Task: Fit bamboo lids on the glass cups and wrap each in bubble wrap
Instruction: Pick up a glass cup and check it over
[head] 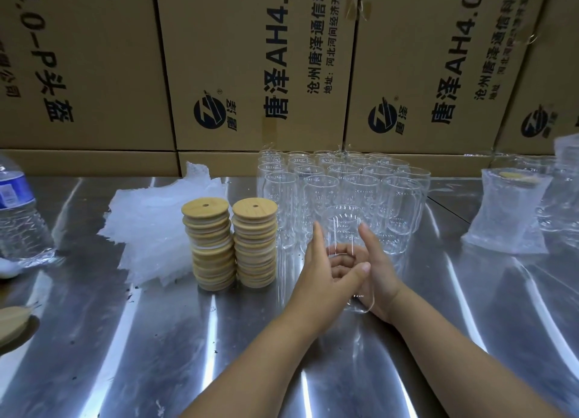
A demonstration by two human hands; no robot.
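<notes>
While left hand [319,276] and right hand [380,276] clasp it, glass cup [344,226] tilted inside grip

left of left hand [324,275]: bamboo lid stacks [255,242] close | right of right hand [380,273]: open steel table [438,292], wrapped cup [510,217] beyond | ahead: cup rows [319,182] block | between hands: glass cup [344,228]

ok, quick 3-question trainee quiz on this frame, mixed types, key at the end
1. How many stacks of bamboo lids stand on the table?
2. True or false: the glass cup held by the left hand and right hand already has a lid on.
3. The bubble wrap pile lies on which side of the lid stacks? A) left B) right C) on top
Key: 1 two; 2 false; 3 A.
</notes>
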